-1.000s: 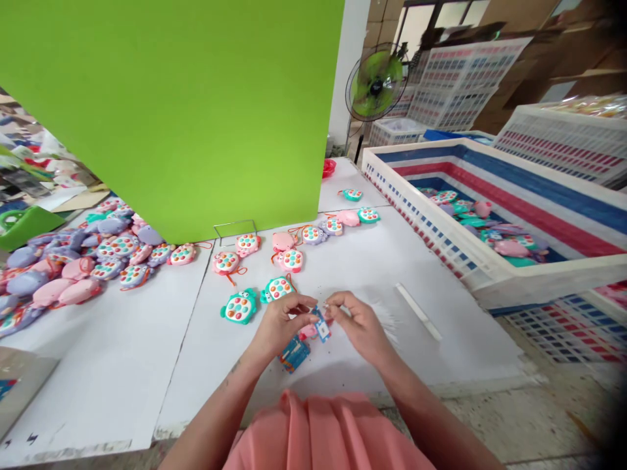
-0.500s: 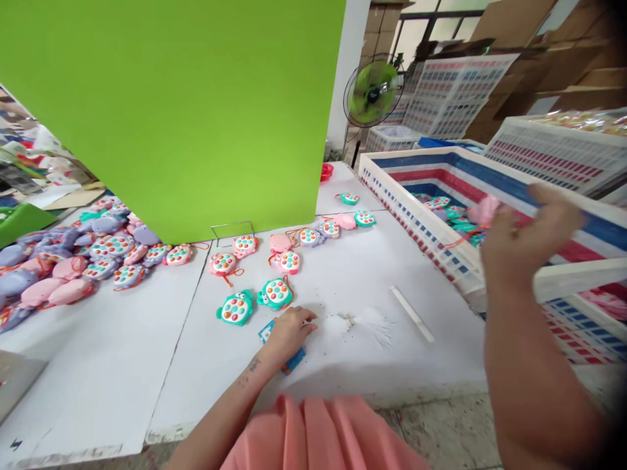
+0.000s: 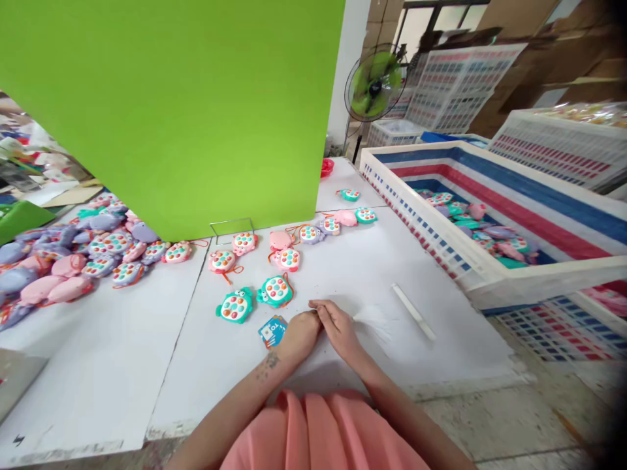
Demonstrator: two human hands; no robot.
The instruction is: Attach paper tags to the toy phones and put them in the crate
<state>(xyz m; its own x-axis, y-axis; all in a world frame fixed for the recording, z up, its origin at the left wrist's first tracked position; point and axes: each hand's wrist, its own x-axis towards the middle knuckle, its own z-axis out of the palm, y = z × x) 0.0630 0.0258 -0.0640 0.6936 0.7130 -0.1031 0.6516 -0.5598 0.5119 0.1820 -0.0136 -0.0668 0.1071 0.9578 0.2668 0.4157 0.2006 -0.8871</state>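
Note:
My left hand point(image 3: 302, 334) and my right hand point(image 3: 339, 328) meet over the table near its front edge, fingers curled together. Whatever they pinch between them is hidden. Beside my left hand lies a small blue printed card point(image 3: 273, 331). A bundle of thin white plastic strands point(image 3: 376, 320) fans out just right of my right hand. Beyond my hands sit two green animal-shaped button toys, one on the left point(image 3: 235, 306) and another point(image 3: 275, 291) beside it. Several pink and purple toys with orange cords, such as a pink one point(image 3: 287, 260), lie farther back.
A white plastic crate point(image 3: 494, 287) with a striped lining stands on the right, holding several toys. A white strip point(image 3: 413, 311) lies on the table. Many toys point(image 3: 68, 266) are heaped at left. A green panel point(image 3: 196, 117) rises behind; a fan point(image 3: 375, 87) stands farther back.
My right hand has let go of a pink toy in the crate and come back left to meet my left hand. My left hand has shifted slightly right, uncovering more of the blue card.

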